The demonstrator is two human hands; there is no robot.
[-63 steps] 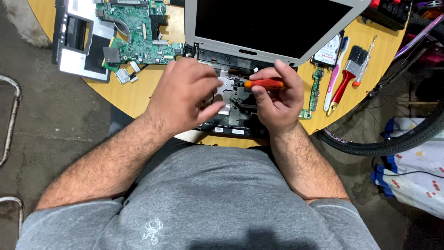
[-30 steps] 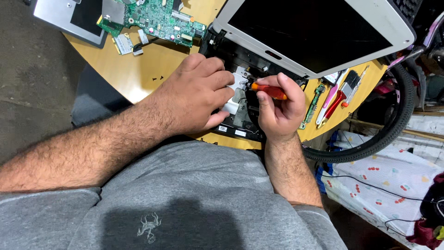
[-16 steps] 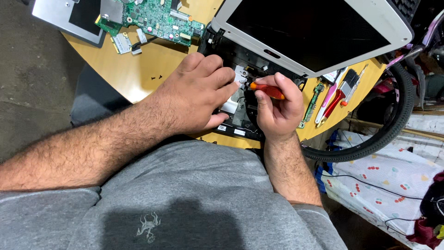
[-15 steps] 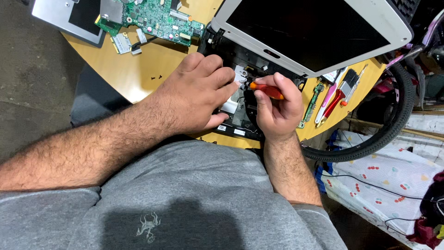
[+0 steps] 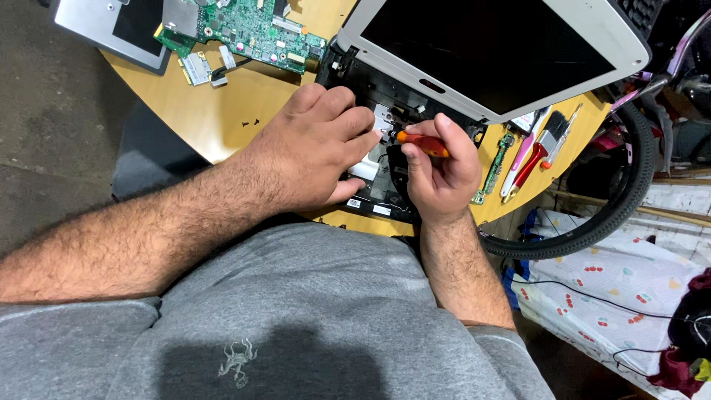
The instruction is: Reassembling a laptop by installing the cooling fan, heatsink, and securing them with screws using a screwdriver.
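Note:
An opened small laptop (image 5: 415,96) lies on a round wooden table (image 5: 244,104), its dark screen tilted back and its black base stripped. My left hand (image 5: 311,148) rests flat on the base, fingertips beside a small metal part. My right hand (image 5: 437,174) is closed around an orange-handled screwdriver (image 5: 422,142), its tip pointing left into the base near my left fingertips.
A green circuit board (image 5: 252,30) and a grey cover panel (image 5: 111,30) lie at the table's far left. A few loose screws (image 5: 248,122) sit near my left wrist. A brush, pens and a narrow green board strip (image 5: 495,167) lie right of the laptop. A bicycle tyre (image 5: 629,185) stands at the right.
Since two seconds ago my view has swung, so the table sits more tilted. Over the last second both hands have stayed over the laptop base, shifting only slightly.

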